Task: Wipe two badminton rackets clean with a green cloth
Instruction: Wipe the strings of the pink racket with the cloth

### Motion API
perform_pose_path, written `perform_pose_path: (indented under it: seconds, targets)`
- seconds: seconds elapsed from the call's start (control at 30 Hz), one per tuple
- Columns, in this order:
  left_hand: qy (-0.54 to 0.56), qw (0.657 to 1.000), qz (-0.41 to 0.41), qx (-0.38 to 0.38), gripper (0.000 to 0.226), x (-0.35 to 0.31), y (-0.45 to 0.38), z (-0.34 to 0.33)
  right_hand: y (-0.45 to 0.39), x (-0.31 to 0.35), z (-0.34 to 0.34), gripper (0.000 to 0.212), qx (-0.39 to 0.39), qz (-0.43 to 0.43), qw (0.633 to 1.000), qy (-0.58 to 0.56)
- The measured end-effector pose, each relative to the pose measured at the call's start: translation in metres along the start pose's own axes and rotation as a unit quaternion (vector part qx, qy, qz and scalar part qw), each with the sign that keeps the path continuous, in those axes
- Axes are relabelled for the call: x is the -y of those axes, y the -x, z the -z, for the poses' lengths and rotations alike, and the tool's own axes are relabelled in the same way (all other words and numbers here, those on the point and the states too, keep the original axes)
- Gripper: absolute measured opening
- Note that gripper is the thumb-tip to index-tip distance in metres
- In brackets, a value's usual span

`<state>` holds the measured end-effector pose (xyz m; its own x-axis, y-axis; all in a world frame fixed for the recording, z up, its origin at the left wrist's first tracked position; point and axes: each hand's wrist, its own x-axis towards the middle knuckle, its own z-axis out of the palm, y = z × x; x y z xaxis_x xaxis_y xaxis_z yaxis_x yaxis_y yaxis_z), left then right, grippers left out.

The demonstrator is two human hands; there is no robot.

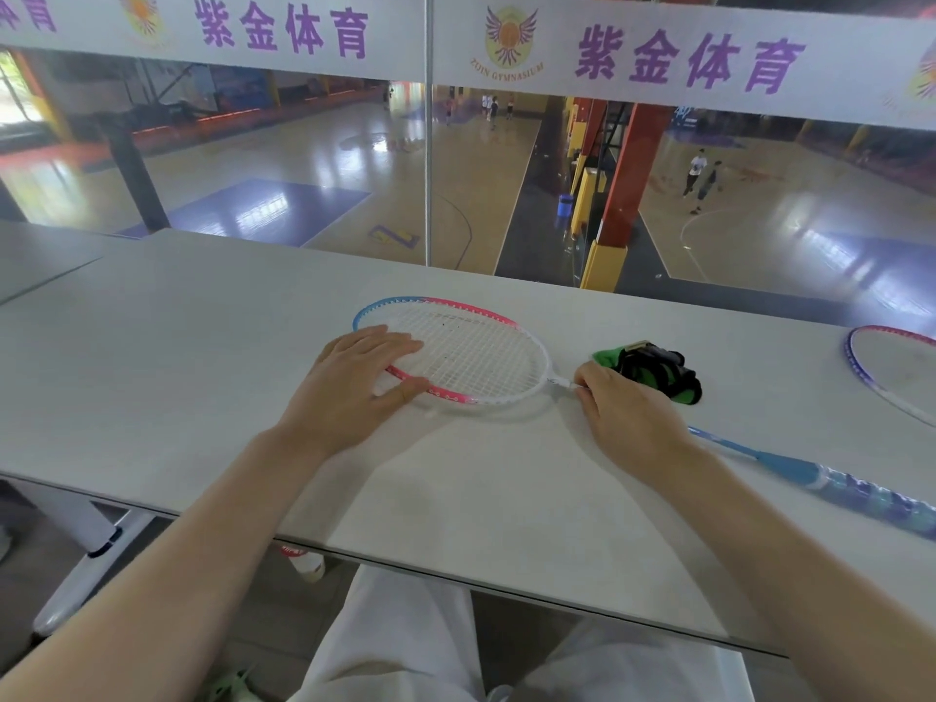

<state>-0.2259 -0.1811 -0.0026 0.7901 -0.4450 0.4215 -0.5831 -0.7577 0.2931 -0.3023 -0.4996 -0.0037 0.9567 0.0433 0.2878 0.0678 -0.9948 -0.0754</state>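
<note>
A badminton racket point(471, 354) with a pink, blue and white frame lies flat on the white table point(202, 357); its blue handle runs off to the lower right. My left hand point(354, 385) rests flat on the left side of the head, thumb at the near rim. My right hand point(620, 412) grips the shaft just below the head. A green and black cloth point(653, 369) lies crumpled on the table just beyond my right hand. The head of a second racket point(891, 367), purple-rimmed, shows at the right edge.
The table's far edge meets a glass pane overlooking a sports hall. The near edge runs above my lap. A white bottle point(304, 562) stands under the table.
</note>
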Motion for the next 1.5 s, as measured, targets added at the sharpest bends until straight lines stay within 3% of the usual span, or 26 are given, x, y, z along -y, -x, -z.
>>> perform_pose_path:
  seconds: [0.2,0.33,0.4,0.6,0.93,1.5]
  targets:
    - [0.161,0.980,0.027,-0.117,0.043,0.012,-0.013,0.023,0.002,0.000,0.024,0.025,-0.029,0.019,0.999,0.000]
    - [0.209,0.967,0.072,-0.130,0.065,0.022,-0.023,0.040,0.004,0.003,0.044,0.023,-0.024,0.030,0.999,0.020]
    - [0.205,0.967,0.087,-0.126,0.064,0.024,-0.028,0.045,0.005,0.004,0.050,0.024,-0.030,0.046,0.998,0.038]
    - [0.229,0.952,0.138,-0.152,0.014,0.023,-0.037,0.047,0.003,0.003,0.055,0.026,-0.024,0.062,0.995,0.074]
    - [0.315,0.917,0.162,-0.184,0.021,0.016,-0.043,0.044,0.001,-0.001,0.063,0.020,0.015,0.057,0.994,0.089]
    - [0.269,0.932,0.225,-0.090,0.023,0.014,-0.032,0.024,0.020,-0.007,0.046,0.021,0.063,0.089,0.992,0.057]
